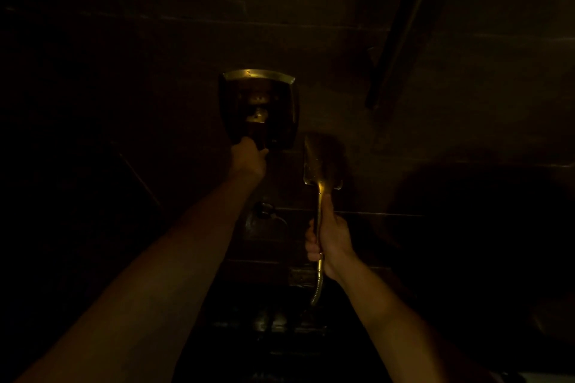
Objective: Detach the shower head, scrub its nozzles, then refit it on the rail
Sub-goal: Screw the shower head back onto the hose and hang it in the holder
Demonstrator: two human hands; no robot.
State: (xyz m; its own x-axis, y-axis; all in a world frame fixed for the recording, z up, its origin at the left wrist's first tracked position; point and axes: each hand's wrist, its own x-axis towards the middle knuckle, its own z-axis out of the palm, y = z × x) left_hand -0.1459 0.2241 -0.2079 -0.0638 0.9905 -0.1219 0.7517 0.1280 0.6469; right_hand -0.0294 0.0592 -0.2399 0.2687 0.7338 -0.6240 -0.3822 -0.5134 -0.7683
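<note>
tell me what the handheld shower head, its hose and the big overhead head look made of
Handheld shower head: looks like polished metal or chromed plastic; bright glints, water drops. The dim light tints it gold.
Hose: ribbed and shiny, likely flexible metal.
Overhead head: glossy, with a bright rim highlight, probably chromed too; too dark to be sure.

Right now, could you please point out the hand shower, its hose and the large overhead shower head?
hand shower [322, 165]: head view, on its flat square head.
hose [318, 291]: head view, on the ribbed length below the right hand.
overhead shower head [259, 74]: head view, on its lit top rim.
</note>
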